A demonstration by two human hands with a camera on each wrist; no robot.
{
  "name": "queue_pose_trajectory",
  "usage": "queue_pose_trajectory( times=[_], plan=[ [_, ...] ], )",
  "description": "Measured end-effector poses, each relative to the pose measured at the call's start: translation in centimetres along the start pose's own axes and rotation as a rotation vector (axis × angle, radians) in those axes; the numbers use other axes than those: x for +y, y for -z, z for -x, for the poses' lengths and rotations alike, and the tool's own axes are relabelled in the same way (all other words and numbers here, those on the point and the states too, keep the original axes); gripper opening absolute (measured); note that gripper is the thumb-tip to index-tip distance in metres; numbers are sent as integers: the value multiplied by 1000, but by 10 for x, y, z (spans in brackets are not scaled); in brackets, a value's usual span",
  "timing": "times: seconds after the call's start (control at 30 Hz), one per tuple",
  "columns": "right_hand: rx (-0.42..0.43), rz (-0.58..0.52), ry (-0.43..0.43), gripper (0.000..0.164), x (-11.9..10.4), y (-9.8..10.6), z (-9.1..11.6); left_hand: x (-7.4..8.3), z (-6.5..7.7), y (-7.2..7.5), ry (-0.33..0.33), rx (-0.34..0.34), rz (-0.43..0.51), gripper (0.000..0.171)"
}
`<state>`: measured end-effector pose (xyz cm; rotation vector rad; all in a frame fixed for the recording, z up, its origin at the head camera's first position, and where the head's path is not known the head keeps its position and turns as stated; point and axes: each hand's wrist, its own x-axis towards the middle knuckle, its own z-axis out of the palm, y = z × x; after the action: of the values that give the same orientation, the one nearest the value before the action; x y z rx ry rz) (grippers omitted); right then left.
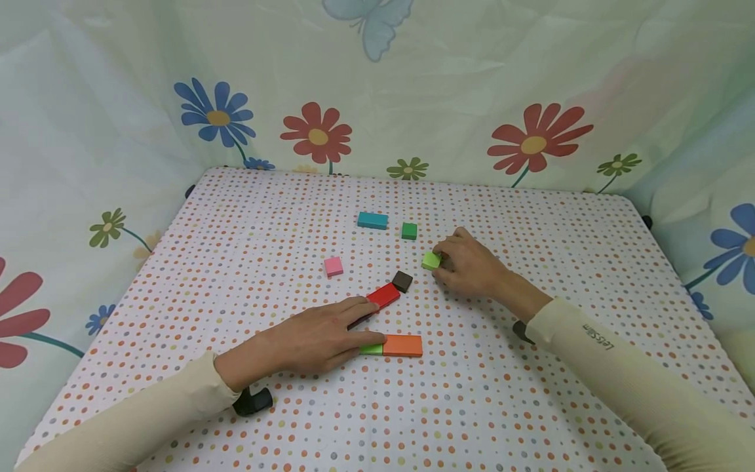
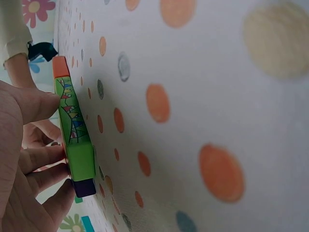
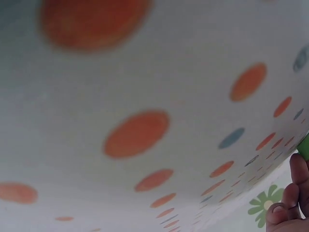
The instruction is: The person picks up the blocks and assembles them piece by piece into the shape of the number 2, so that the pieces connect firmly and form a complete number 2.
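Note:
In the head view, my left hand [image 1: 321, 334] lies over several blocks with its fingers stretched out. Its fingertips touch a red block [image 1: 384, 295], and a dark block [image 1: 361, 320] shows partly beneath them. The thumb rests where a green block [image 1: 371, 350] meets an orange block [image 1: 404, 345]. In the left wrist view, the green block [image 2: 72, 111] has a bunting picture on its side, with a dark purple block [image 2: 85, 188] beyond it. My right hand [image 1: 470, 265] pinches a small light green block [image 1: 431, 261] between thumb and fingers on the table.
A black block [image 1: 402, 282] touches the red block's far end. Farther back lie a pink block [image 1: 333, 266], a blue block [image 1: 373, 220] and a dark green block [image 1: 409, 231]. The dotted tablecloth [image 1: 283, 229] ends at a flowered curtain [image 1: 413, 105].

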<state>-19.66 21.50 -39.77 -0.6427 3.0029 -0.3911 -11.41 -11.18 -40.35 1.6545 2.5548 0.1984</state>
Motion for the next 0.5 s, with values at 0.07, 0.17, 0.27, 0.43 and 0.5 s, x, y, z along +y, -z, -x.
queue_pose_trajectory(
  times=[0.07,0.17,0.27,0.43,0.5],
  plan=[
    [-2,-6,-2,37,0,0,-1,0,0,0,-2,-1,1,40],
    [-4,-19,3,37,0,0,-1,-1,0,-1,-8,4,0,40],
    [-5,-38,19,37,-2,1,-3,-1,0,-1,-15,14,-3,39],
    [-5,-51,45,35,-6,1,-7,-1,0,-1,-19,21,-1,38],
    [-9,-58,54,34,-7,1,-10,-1,0,-1,-18,21,4,38]
  ],
)
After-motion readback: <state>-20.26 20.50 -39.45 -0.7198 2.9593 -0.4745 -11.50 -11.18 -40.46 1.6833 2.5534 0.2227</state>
